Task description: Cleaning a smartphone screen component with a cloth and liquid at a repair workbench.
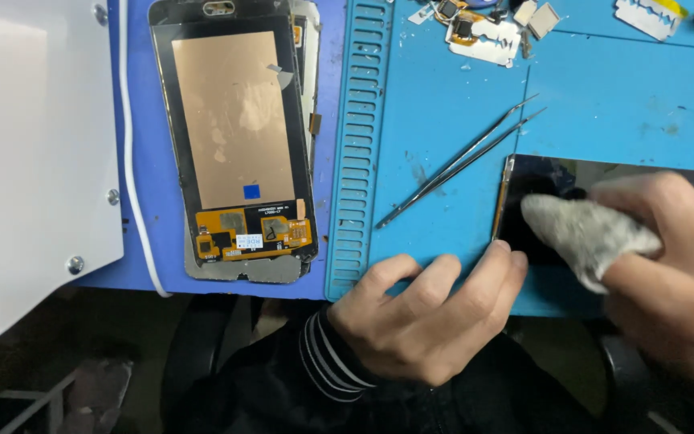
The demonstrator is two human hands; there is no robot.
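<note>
I have a dark glass panel [536, 213] lying flat on the blue mat [604, 96], at about 3 o'clock in my view, its far right end hidden under my right hand [676, 273]. That hand is closed round a grey cloth [584, 229], thumb below and fingers above, with the cloth's blunt tip pressed on the glass. My left hand [427, 317] sits at 6 o'clock, fingers half curled and spread, holding nothing; its fingertips [516, 261] touch the panel's near left corner and pin it to the mat. I judge the panel to be light, stiff and thin, slick on its face and easy to crack if bent or pressed at one point, so I would take it by the long edges or steady it at the corners, flat, never by the middle (the metal strip down its left edge looks the firmest place). Just left of it, toward 12 o'clock, tweezers [459, 165] lie slantwise on the mat, apart from the glass. Beyond a ridged strip [355, 145] of the mat, at 10 o'clock, a phone screen assembly [234, 137] lies back up, copper foil showing, with an orange flex board at its near end. A white cable [134, 185] runs beside it, and a white housing [34, 153] fills 9 o'clock. Small parts and razor blades [487, 36] litter 12 o'clock.
</note>
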